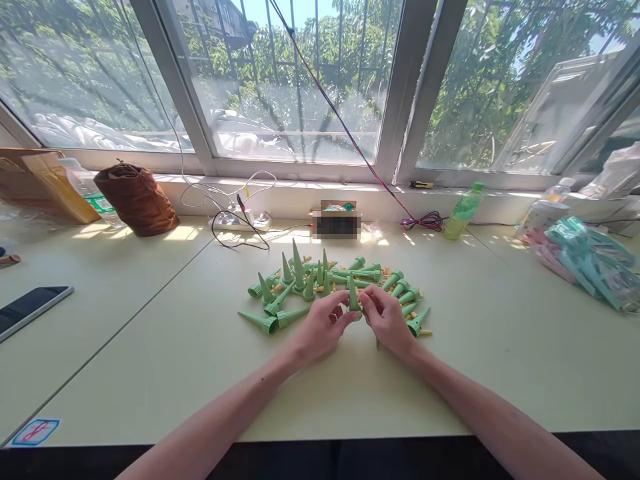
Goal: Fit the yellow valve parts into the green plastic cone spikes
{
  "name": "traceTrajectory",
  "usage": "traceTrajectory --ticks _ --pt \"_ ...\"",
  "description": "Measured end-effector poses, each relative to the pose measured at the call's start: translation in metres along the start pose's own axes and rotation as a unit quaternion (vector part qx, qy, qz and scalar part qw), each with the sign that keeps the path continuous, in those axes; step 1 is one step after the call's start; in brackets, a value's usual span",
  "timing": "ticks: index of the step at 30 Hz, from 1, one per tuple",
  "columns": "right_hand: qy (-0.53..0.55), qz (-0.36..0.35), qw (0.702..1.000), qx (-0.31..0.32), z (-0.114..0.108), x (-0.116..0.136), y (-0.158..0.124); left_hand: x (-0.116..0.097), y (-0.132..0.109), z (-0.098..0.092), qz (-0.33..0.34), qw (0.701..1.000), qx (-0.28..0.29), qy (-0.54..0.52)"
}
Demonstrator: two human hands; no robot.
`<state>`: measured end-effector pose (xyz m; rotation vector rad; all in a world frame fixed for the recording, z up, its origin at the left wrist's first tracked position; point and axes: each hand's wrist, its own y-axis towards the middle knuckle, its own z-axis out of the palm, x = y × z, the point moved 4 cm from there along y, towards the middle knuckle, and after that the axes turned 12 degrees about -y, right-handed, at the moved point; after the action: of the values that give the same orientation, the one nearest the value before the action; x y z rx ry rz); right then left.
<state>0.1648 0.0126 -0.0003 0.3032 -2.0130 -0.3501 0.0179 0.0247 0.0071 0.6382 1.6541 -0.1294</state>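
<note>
Between the thumb and fingers of my left hand (323,327) a green plastic watering spike (353,295) stands point up. My right hand (387,320) is pinched close against the spike's right side; whatever sits in its fingertips is too small and hidden to name. Behind both hands lies a loose pile of similar green spikes (298,268), some upright on their wide ends, others on their sides. Small yellowish plastic pieces (426,332) are scattered among them. One green spike (265,323) rests on its side left of my left hand.
A power strip (233,220) with cables, a small box (336,225) and a green bottle (463,212) line the window side. At left are a brown leather bag (136,200) and a phone (33,308). Plastic-wrapped packs (590,257) lie at right.
</note>
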Motion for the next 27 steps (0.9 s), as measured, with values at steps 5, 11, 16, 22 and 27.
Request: traceTrajectory --ticks 5,11,16,22,27 --pt "0.008 0.008 1.000 0.007 0.0007 -0.0023 0.0009 -0.0019 -0.0014 -0.0009 0.086 0.993 0.011 0.083" --pt "0.024 0.022 0.999 0.012 0.0016 -0.0033 0.0015 -0.0051 -0.0048 -0.0010 0.135 0.977 0.022 0.166" --pt "0.034 0.039 0.999 0.003 0.0037 -0.0058 0.0022 -0.0035 -0.0040 -0.0005 0.129 0.974 0.012 0.185" --pt "0.048 0.048 0.997 -0.033 0.0021 -0.0060 0.0017 0.0003 0.0010 -0.0036 0.074 0.986 -0.047 0.144" --pt "0.036 0.043 0.996 -0.071 -0.0040 -0.0033 0.0016 0.0015 0.0038 -0.0066 -0.037 0.997 -0.069 0.005"
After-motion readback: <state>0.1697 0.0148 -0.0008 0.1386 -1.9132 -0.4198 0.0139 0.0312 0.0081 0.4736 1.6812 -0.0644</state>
